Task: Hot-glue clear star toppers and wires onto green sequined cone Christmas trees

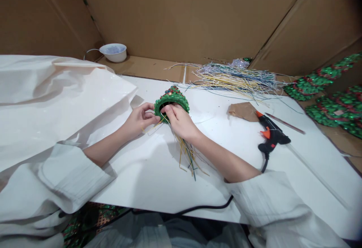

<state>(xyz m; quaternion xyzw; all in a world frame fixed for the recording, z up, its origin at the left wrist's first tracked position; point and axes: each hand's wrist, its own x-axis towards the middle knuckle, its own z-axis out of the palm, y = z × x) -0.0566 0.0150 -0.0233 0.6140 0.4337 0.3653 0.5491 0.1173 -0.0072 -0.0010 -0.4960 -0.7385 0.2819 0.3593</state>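
Observation:
A green sequined cone-shaped ornament [172,98] lies on its side on the white table [147,172], its open base facing me. My left hand [140,120] is closed on the rim at the left, pinching a thin strand. My right hand [179,121] is closed on a bundle of thin yellow, green and blue strands [188,153], its fingertips at the ornament's opening. The strands trail back under my right wrist toward me.
A black and orange glue gun [271,135] lies to the right beside a brown paper scrap [244,111]. A big pile of loose strands [237,80] sits at the back. Finished green ornaments [328,93] lie far right. A white bowl [114,52] stands back left. White sheeting [56,97] covers the left.

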